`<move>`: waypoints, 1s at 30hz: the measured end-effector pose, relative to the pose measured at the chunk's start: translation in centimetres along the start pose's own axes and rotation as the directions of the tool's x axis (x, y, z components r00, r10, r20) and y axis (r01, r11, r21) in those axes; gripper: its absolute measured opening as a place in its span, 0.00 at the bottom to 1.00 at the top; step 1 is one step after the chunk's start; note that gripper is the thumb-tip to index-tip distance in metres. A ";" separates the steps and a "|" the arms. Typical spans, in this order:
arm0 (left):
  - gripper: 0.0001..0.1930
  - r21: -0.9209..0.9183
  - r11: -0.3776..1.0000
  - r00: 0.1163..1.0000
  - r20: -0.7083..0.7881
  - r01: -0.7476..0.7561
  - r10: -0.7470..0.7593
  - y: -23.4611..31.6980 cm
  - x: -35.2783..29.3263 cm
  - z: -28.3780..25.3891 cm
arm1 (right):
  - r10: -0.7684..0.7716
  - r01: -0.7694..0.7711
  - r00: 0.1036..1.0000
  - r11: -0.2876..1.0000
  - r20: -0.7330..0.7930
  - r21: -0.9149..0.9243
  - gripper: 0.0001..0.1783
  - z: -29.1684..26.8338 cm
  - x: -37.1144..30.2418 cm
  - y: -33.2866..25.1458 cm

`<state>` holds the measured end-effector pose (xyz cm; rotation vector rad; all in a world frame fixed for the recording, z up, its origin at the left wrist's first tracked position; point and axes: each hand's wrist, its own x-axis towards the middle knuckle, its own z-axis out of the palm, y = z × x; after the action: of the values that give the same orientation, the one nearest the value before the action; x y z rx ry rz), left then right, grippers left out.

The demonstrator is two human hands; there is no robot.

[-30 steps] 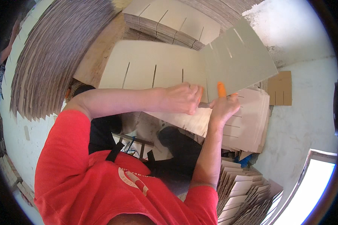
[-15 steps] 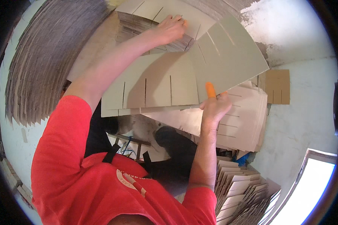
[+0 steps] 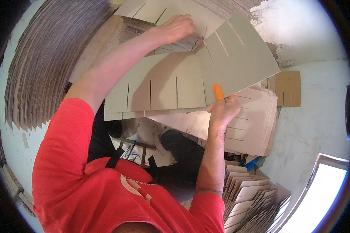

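Note:
My right hand (image 3: 224,110), with orange finger covers on the thumb and one fingertip, grips the lower edge of a grey slotted cardboard sheet (image 3: 241,50). The sheet is tilted, and its left edge meets a pale slotted cardboard sheet (image 3: 163,85) lying in front of me. Farther off, my left hand (image 3: 177,29) is closed, knuckles up, over a stack of slotted cardboard (image 3: 140,29). Its fingertips are turned away, so whatever they pinch is hidden. My left forearm crosses above the stack's near side.
A tall stack of cardboard sheets (image 3: 54,58) leans at the far left. More slotted sheets (image 3: 252,120) lie beyond my right wrist, and upright cardboard pieces (image 3: 245,194) fill the lower right. A small brown slotted piece (image 3: 287,89) rests against the pale wall (image 3: 311,120).
My left hand has turned and curled slightly, hiding its orange fingertip. The grey sheet has shifted very slightly, still in my right hand.

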<state>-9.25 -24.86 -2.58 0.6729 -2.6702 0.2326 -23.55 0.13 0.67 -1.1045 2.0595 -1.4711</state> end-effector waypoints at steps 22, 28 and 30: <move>0.06 0.259 0.905 0.878 -0.260 -0.337 0.401 6.3 -3.3 -3.3 | -0.042 0.044 0.999 0.995 -0.027 0.089 0.10 -0.2 -0.2 0.2; 0.20 0.273 0.876 0.903 -0.052 -0.397 0.426 9.5 -4.5 -5.3 | -0.073 0.074 0.997 0.997 0.028 -0.024 0.06 -0.7 0.2 -0.4; 0.18 0.248 0.883 0.902 -0.063 -0.399 0.426 9.9 -4.7 -5.7 | -0.117 0.117 0.993 0.992 0.006 -0.040 0.07 -1.1 0.2 -0.9</move>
<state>-8.41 -12.83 0.06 0.1299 -2.6664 0.6835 -24.07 0.51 1.93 -1.2617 2.0616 -1.4866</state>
